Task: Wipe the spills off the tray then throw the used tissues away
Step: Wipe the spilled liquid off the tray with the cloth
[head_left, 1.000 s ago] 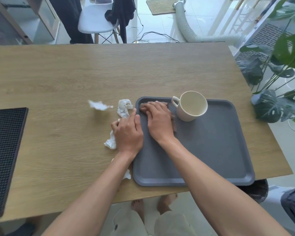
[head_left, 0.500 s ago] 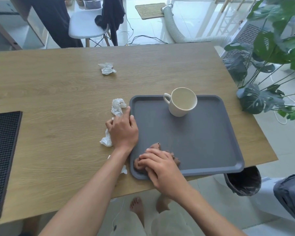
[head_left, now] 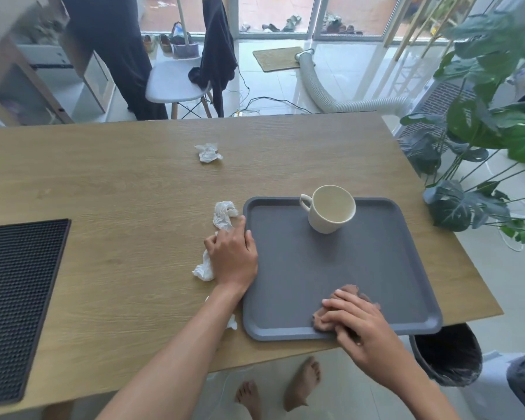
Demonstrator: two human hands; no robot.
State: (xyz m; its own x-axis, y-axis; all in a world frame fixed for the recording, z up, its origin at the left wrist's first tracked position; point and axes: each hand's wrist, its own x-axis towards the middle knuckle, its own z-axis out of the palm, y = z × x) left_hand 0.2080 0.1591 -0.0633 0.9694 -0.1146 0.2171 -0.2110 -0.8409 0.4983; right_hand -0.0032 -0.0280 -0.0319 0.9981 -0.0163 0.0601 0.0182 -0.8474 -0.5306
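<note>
On wood-grain bench (head_left: 134, 192) | right hand (head_left: 358, 321) presses brown-soaked tissue (head_left: 350, 291) onto matte grey tray (head_left: 376, 268) | left hand (head_left: 232, 253) flat over crumpled white tissue (head_left: 223, 213)

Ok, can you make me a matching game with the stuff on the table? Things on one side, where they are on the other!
Things:
1. cup
2. brown tissue
3. white tissue
4. black mat

Places:
A. alone on the bare wood, far from the tray
B. at the table's left edge
C. standing at the tray's far edge
D. under the right hand

Pairs: 1-C, 2-D, 3-A, 4-B
</note>
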